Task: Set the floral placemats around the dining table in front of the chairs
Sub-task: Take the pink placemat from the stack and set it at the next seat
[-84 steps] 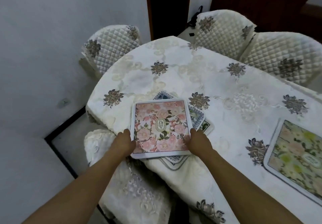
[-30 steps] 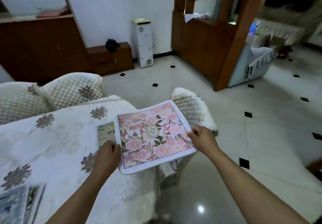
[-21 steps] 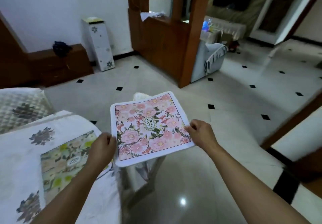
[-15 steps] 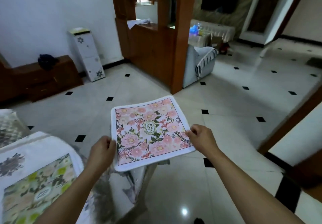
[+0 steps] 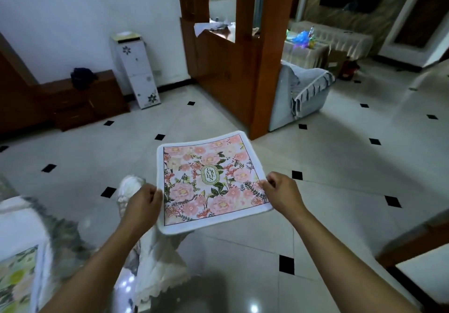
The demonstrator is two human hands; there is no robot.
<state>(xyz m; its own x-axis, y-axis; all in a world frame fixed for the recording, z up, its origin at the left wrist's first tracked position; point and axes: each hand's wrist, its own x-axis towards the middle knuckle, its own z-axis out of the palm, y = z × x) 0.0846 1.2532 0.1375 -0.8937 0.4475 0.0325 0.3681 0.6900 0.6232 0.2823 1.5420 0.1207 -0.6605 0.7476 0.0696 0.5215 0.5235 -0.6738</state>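
Observation:
I hold a pink floral placemat flat in the air over the tiled floor. My left hand grips its left edge and my right hand grips its right edge. The dining table with its white cloth shows only at the lower left edge, blurred. A green floral placemat lies on it at the bottom left corner. A white covered chair stands below the held placemat, partly hidden by my left arm.
A wooden partition with a post stands ahead. A grey covered armchair sits right of it. A low wooden cabinet and a white drawer tower line the far wall. A wooden frame juts in at lower right.
The pink placemat was lifted off a stack on the table with both hands. My view has swung right, away from the table, which has slid to the lower left edge.

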